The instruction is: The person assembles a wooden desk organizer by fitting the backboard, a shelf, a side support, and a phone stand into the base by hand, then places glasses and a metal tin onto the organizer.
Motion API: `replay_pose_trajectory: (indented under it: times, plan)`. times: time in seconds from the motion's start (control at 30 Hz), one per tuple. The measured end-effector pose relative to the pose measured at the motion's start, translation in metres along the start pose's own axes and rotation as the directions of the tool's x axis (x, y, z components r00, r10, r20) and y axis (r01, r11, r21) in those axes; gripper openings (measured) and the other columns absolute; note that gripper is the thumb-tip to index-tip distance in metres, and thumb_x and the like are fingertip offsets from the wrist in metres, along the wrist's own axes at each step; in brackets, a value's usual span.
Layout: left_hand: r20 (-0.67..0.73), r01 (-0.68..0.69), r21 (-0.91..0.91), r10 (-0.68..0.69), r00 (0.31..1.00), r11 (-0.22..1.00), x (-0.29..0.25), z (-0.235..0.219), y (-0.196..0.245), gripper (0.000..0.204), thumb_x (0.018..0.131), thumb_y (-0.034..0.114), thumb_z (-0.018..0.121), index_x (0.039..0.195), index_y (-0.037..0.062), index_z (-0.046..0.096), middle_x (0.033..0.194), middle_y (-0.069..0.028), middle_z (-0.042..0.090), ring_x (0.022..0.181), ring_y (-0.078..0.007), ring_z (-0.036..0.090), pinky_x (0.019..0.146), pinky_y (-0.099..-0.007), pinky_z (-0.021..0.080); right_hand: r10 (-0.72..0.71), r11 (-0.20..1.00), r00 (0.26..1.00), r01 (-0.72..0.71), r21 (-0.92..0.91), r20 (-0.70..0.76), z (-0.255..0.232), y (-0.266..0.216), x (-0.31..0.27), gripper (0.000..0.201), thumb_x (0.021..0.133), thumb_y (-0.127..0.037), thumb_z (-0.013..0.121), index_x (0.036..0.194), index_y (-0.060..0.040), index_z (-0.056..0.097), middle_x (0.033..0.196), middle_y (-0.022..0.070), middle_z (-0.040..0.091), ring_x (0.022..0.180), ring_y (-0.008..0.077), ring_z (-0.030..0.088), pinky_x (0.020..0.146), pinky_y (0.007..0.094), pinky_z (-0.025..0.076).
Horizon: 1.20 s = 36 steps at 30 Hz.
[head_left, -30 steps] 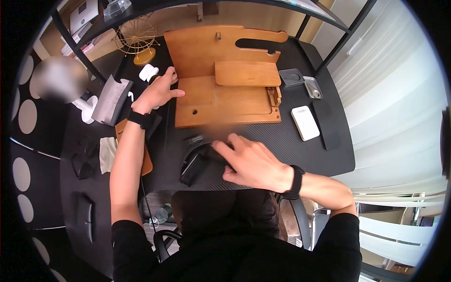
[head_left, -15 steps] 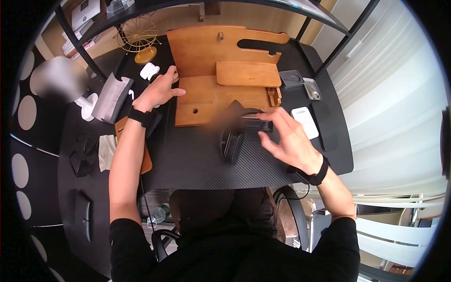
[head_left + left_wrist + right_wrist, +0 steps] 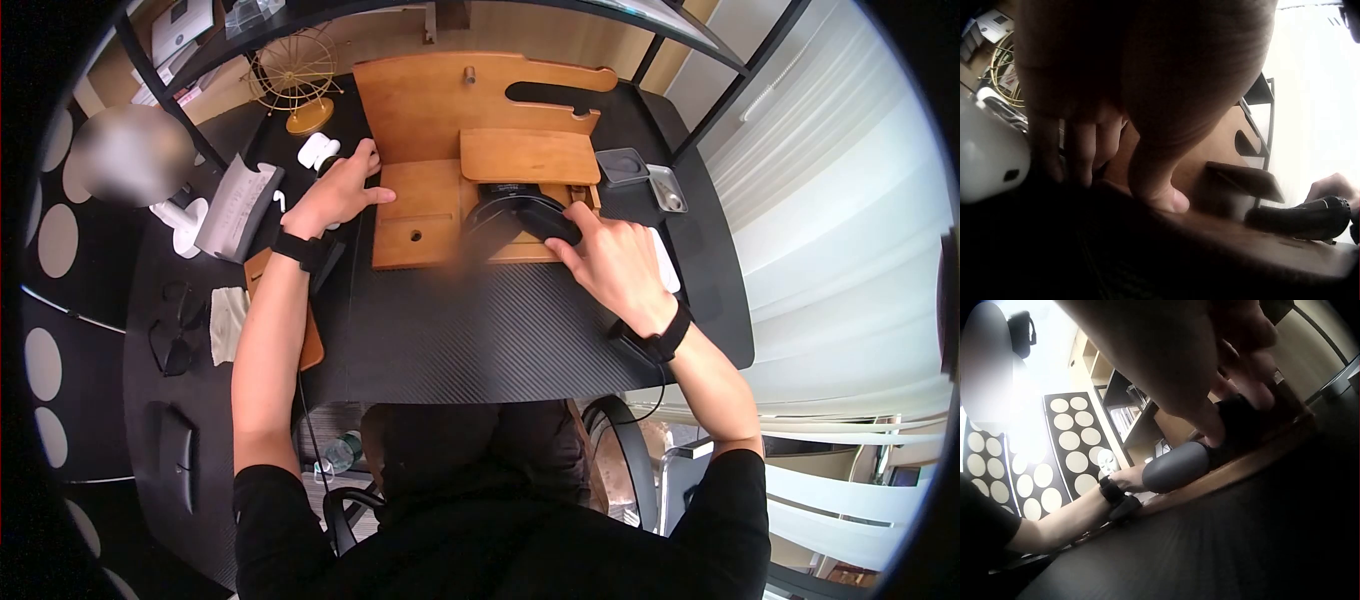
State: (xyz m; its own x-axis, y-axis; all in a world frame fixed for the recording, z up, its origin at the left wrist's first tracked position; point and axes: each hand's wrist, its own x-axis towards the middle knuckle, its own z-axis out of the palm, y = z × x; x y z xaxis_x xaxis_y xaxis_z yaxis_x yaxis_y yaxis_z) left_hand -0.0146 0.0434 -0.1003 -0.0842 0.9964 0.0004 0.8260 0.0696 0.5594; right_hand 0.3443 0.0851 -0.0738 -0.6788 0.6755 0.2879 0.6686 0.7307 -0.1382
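Note:
A wooden desk stand [image 3: 430, 110] with a shelf and a flat base [image 3: 420, 215] stands at the back of the black desk [image 3: 480, 340]. Black headphones [image 3: 505, 210] lie on the base under the shelf. My right hand [image 3: 600, 255] grips them at their right side; in the right wrist view the fingers curl over a dark ear cup [image 3: 1175, 467]. My left hand [image 3: 335, 195] rests on the stand's left edge with its fingers [image 3: 1154, 181] pressed flat on the wood. The headphones [image 3: 1300, 219] show at the far right of the left wrist view.
A white earbud case [image 3: 317, 150] and a gold wire ornament [image 3: 292, 75] sit just beyond my left hand. Two small trays [image 3: 620, 165] and a white flat device [image 3: 668, 270] lie right of the stand. Glasses [image 3: 175, 340], a cloth [image 3: 228, 320] and a mouse [image 3: 180, 460] lie far left.
My right hand carried the headphones from the desk's near middle up and to the right onto the stand's base. My left hand stayed on the stand's left edge.

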Motion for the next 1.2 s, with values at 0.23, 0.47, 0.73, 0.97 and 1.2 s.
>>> replay_pose_trajectory:
  times: [0.23, 0.47, 0.73, 0.97, 1.2]
  plan:
    - [0.005, 0.0, -0.005, 0.0, 1.0, 1.0, -0.001, -0.001, 0.001, 0.069, 0.087, 0.013, 0.072, 0.136, -0.006, 0.028, 0.14, -0.0355, 0.043, 0.136, -0.0386, 0.042, 0.108, -0.0409, 0.041, -0.06, 0.998, 0.995, 0.057, -0.036, -0.078, 0.016, 0.009, 0.016, 0.033, 0.082, -0.027, 0.073, 0.093, 0.0008, 0.057, 0.058, 0.0176, 0.061, 0.059, 0.0356, 0.065, 0.054, 0.0421, 0.052]
    - [0.003, -0.019, -0.014, 0.019, 1.0, 1.0, -0.001, -0.001, 0.001, 0.067, 0.087, 0.011, 0.072, 0.135, -0.0062, 0.028, 0.139, -0.0362, 0.043, 0.135, -0.0387, 0.042, 0.108, -0.0412, 0.041, -0.034, 0.996, 0.996, 0.027, -0.086, -0.084, 0.019, 0.014, 0.023, 0.036, 0.081, -0.029, 0.074, 0.093, 0.0009, 0.058, 0.061, 0.0178, 0.063, 0.06, 0.035, 0.067, 0.055, 0.0422, 0.053]
    - [-0.004, -0.002, -0.009, 0.002, 1.0, 1.0, -0.001, -0.001, 0.001, 0.06, 0.087, 0.014, 0.072, 0.126, -0.0073, 0.033, 0.138, -0.0357, 0.045, 0.136, -0.0395, 0.04, 0.109, -0.0418, 0.039, 0.015, 1.0, 0.997, -0.017, -0.024, -0.081, 0.018, 0.017, 0.023, 0.039, 0.08, -0.031, 0.075, 0.091, 0.001, 0.057, 0.064, 0.0203, 0.065, 0.063, 0.0364, 0.068, 0.058, 0.0431, 0.054]
    - [0.007, -0.013, -0.011, 0.013, 1.0, 1.0, -0.001, -0.001, 0.0, 0.065, 0.087, 0.014, 0.072, 0.131, -0.0065, 0.03, 0.137, -0.036, 0.045, 0.136, -0.0397, 0.04, 0.108, -0.0419, 0.04, 0.04, 0.999, 0.997, -0.041, -0.016, -0.059, 0.018, 0.017, 0.023, 0.039, 0.079, -0.032, 0.076, 0.092, 0.0003, 0.057, 0.064, 0.0197, 0.065, 0.064, 0.0362, 0.068, 0.058, 0.0431, 0.054]
    - [-0.002, -0.002, -0.004, 0.002, 1.0, 1.0, -0.002, -0.001, 0.001, 0.065, 0.087, 0.015, 0.072, 0.132, -0.0068, 0.029, 0.138, -0.037, 0.043, 0.136, -0.0402, 0.04, 0.108, -0.0417, 0.04, 0.073, 0.992, 0.978, -0.051, 0.117, -0.197, 0.008, 0.019, 0.021, 0.039, 0.081, -0.038, 0.076, 0.083, -0.0031, 0.06, 0.061, 0.0136, 0.064, 0.059, 0.0331, 0.067, 0.055, 0.0399, 0.053]
